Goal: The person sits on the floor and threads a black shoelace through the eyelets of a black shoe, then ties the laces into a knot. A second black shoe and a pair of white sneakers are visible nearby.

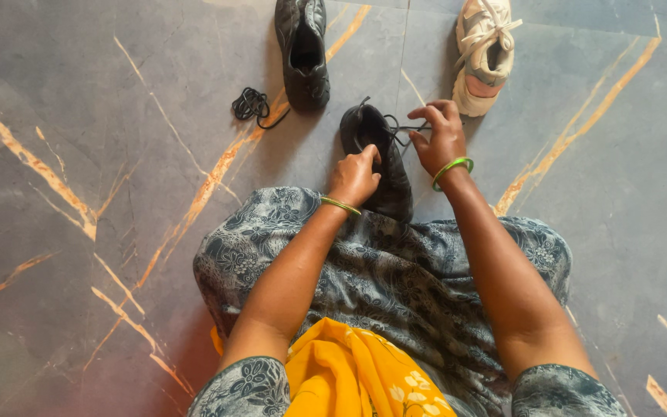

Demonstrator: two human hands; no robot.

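Note:
A black shoe (376,166) lies on the floor right in front of my knees, its opening facing up. My left hand (353,176) grips the shoe's near side at the opening. My right hand (440,137) pinches the shoe's black lace (400,131), which runs taut from the eyelets to my fingers. I wear a green bangle on each wrist.
A second black shoe (303,50) without its lace lies farther off, with a loose black lace (252,103) coiled on the floor to its left. A white and beige sneaker (484,50) lies at the far right. The floor is grey marble (79,116) with orange veins. Patterned grey fabric and a yellow cloth cover my lap.

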